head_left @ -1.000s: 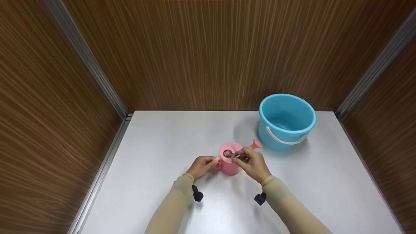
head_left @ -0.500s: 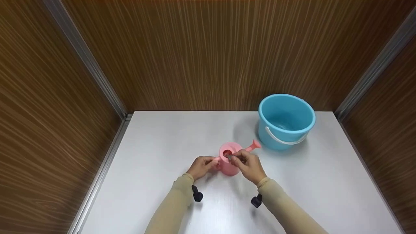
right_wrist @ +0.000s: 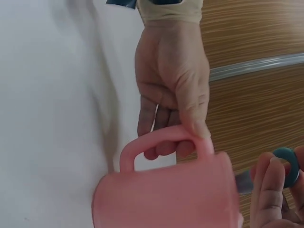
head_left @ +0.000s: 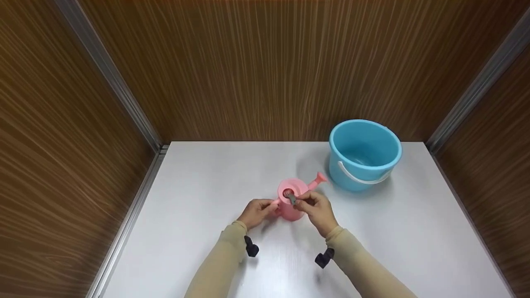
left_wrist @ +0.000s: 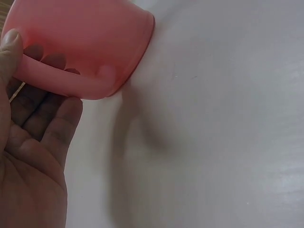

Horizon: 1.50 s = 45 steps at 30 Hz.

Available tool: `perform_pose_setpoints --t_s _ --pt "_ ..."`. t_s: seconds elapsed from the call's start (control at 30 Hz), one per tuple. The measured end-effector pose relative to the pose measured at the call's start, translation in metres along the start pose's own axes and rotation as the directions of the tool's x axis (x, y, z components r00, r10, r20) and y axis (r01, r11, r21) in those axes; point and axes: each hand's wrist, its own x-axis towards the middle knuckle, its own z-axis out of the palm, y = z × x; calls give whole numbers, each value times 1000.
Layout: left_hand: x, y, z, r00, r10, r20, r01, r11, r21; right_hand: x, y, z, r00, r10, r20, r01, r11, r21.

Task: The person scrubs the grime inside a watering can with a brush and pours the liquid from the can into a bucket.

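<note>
A pink watering can [head_left: 292,214] stands near the middle of the white table, its spout pointing to the back right. My left hand [head_left: 256,213] grips its handle [left_wrist: 66,83], fingers passing through the loop and thumb on top. My right hand [head_left: 318,210] pinches a small grey-green tool [head_left: 292,199] over the can's round top opening. In the right wrist view the tool shows a teal ring [right_wrist: 288,166] between the fingers and a flat grey part running to the can's rim. Its exact kind cannot be told. Something reddish shows inside the opening.
A light blue bucket [head_left: 364,176] with a white handle stands at the back right, just beyond the spout. Wood-grain panels [head_left: 265,70] enclose the white table [head_left: 207,178] at the back and on both sides.
The watering can has shifted slightly back and left, spout included. My right hand has moved a little left, and the tool has turned in its fingers. My left hand keeps its grip.
</note>
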Motion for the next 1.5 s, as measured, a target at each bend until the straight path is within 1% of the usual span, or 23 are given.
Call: perform_pose_setpoints --t_s 0.1,0.2,0.27,0.4,0.53,0.73,0.87,1.0,1.1,1.2,1.37,1.5 --pt "0 1 -2 1000 -22 -6 22 1000 4 -2 -1 1 1000 -12 -9 12 1000 18" --pt "0 2 -3 999 -45 -9 45 999 6 -3 -2 2 1000 -22 0 22 999 28" --pt "0 2 -2 999 -49 -8 50 999 6 -4 -2 3 1000 -26 5 26 999 23" --pt "-1 2 -1 999 -32 -13 32 999 7 -4 0 4 999 -35 1 35 999 -5" --pt "-1 1 -1 999 -31 -26 31 1000 -1 -3 0 5 999 -33 -2 33 998 -44" --pt "-2 3 0 999 -33 -19 33 999 -4 5 2 9 1000 11 -10 -11 995 -95" --pt "-3 3 1 999 -38 -11 39 999 8 12 4 11 998 67 -22 -69 988 -135" --pt "-3 4 3 999 -33 6 33 999 -17 18 4 11 992 119 -38 -123 979 -163" --pt "-4 4 4 999 -34 11 34 998 -47 21 3 10 991 129 -41 -134 973 -187" --pt "-3 4 5 1000 -28 5 28 998 -58 22 1 10 991 130 -31 -133 971 -197" --pt "-5 5 6 999 -40 2 40 997 -60 22 -1 9 988 150 -23 -151 971 -183" --pt "-7 6 8 999 -47 -4 47 997 -68 23 -2 8 987 160 -34 -163 964 -210"
